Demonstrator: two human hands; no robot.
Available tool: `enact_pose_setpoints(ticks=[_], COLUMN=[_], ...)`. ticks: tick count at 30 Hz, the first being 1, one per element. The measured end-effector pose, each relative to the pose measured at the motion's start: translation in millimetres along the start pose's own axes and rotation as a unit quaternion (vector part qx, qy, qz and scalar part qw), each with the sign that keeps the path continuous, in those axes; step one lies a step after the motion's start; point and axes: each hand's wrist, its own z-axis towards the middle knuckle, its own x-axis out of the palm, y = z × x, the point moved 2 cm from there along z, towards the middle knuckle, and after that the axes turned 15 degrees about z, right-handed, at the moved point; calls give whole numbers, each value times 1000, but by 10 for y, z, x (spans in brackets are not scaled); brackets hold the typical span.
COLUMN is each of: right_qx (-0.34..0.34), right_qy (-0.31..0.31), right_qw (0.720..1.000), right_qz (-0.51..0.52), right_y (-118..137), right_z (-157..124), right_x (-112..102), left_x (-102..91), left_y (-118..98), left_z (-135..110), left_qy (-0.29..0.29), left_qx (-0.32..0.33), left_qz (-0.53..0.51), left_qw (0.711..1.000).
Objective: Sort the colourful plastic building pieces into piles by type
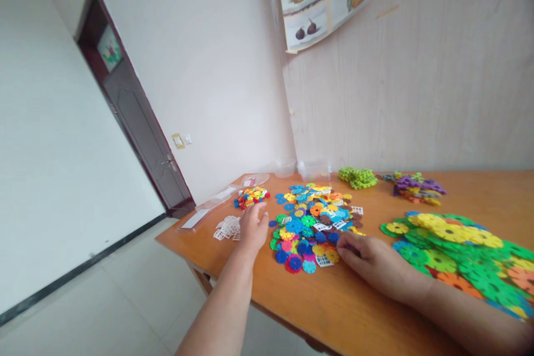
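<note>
Fingers of the right hand [369, 260] curl by multicoloured notched plastic discs [295, 226] (whether pinching, I can't tell). The left hand [252, 226], thumb parted, is near white plastic lattices [227, 228], seemingly kept separate.

Multicol. disc pile [308, 221], grn/ylw/org disc heap [471, 261], wht lattice pcs [228, 227], lime-grn pcs [357, 178], org-brn table [300, 297]

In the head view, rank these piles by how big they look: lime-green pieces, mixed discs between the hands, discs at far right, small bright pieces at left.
1. Discs at far right, though partly cut off by the frame
2. Mixed discs
3. Lime-green pieces and small bright pieces: too alike to rank
</note>
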Motion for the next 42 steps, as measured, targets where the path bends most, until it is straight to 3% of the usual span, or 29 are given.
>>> enact_pose_setpoints(ticks=[4, 10, 14, 26, 32, 37, 42], right_qx=[-3, -4, -5, -5, -7, -4, 0], right_qy=[-2, 0, -3, -2, 2, 10, 14], right_qw=[1000, 1000, 1000, 1000, 1000, 1000, 1000], right_qz=[1, 3, 0, -2, -5, -2, -4], right_y=[-13, -31, -45, -53, -42, -59, -66], right_z=[3, 7, 9, 13, 17, 18, 9], right_x=[-4, 1, 3, 5, 4, 9, 9], left_x=[100, 103, 107, 167, 276, 227, -13], left_y=[-127, -194, -233, -150, -58, 8, 141], left_z=[-35, -11, 0, 10, 24, 64, 95], left_qy=[100, 224, 252, 185, 103, 28, -49], left_qx=[95, 73, 62, 76, 79, 24, -102], left_qz=[1, 56, 65, 2, -39, -36, 45], left_qw=[990, 970, 964, 980, 991, 999, 993])
